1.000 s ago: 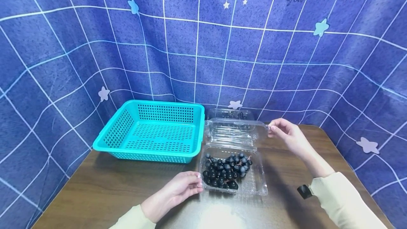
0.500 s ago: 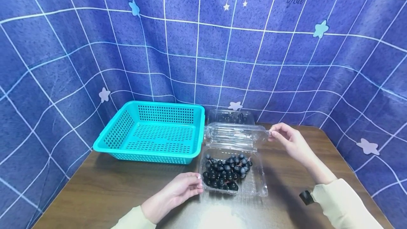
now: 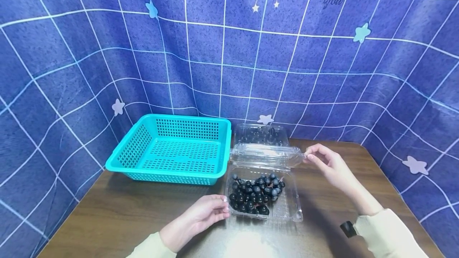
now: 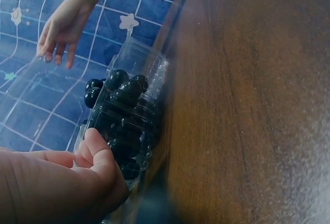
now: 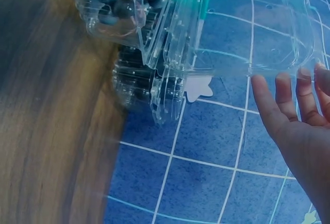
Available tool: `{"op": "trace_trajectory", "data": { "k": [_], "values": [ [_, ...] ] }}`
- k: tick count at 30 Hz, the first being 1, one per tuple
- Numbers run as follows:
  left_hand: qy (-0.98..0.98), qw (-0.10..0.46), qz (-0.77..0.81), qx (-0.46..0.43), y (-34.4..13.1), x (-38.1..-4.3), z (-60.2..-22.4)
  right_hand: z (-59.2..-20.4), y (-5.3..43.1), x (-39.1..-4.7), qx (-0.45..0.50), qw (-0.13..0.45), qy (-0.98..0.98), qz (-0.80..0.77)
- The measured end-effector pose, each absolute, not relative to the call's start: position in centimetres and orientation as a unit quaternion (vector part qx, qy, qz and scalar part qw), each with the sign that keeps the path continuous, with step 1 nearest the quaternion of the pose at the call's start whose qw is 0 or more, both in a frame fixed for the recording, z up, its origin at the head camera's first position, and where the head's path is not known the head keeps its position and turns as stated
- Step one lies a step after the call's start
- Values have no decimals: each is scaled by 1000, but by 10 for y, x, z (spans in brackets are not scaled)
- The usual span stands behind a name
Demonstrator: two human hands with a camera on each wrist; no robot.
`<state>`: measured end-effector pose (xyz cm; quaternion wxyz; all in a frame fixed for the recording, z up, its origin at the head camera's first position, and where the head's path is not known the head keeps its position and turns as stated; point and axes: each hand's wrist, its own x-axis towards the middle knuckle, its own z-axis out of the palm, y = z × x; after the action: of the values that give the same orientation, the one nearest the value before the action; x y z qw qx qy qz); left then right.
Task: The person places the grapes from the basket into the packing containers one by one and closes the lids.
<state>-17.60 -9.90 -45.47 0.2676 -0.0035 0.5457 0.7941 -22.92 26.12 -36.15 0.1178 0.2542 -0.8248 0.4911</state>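
Observation:
A clear plastic clamshell box sits on the table with dark grapes inside, mostly toward its left side. Its hinged lid stands raised at the back, tilted over the base. My left hand holds the box's left wall near the front corner, thumb and fingers at the rim; the left wrist view shows the thumb against it. With the fingertips, my right hand pinches the lid's right corner. In the right wrist view that hand is at the lid's edge.
A turquoise perforated basket stands to the left, close beside the box. Behind the lid is a second clear box with dark fruit in it, against the blue grid-patterned curtain. The wooden table ends at the curtain.
My right hand has moved down and slightly right, and the lid's free edge has come lower and toward me. My left hand has stayed at the box's left side.

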Motion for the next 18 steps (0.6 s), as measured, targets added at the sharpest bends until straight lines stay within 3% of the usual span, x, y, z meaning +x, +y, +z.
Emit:
{"op": "trace_trajectory", "data": {
  "k": [18],
  "values": [
    [548,267,793,-10,-99,-176,-453,-369,263,-217,347,175,-817,426]
  ]
}}
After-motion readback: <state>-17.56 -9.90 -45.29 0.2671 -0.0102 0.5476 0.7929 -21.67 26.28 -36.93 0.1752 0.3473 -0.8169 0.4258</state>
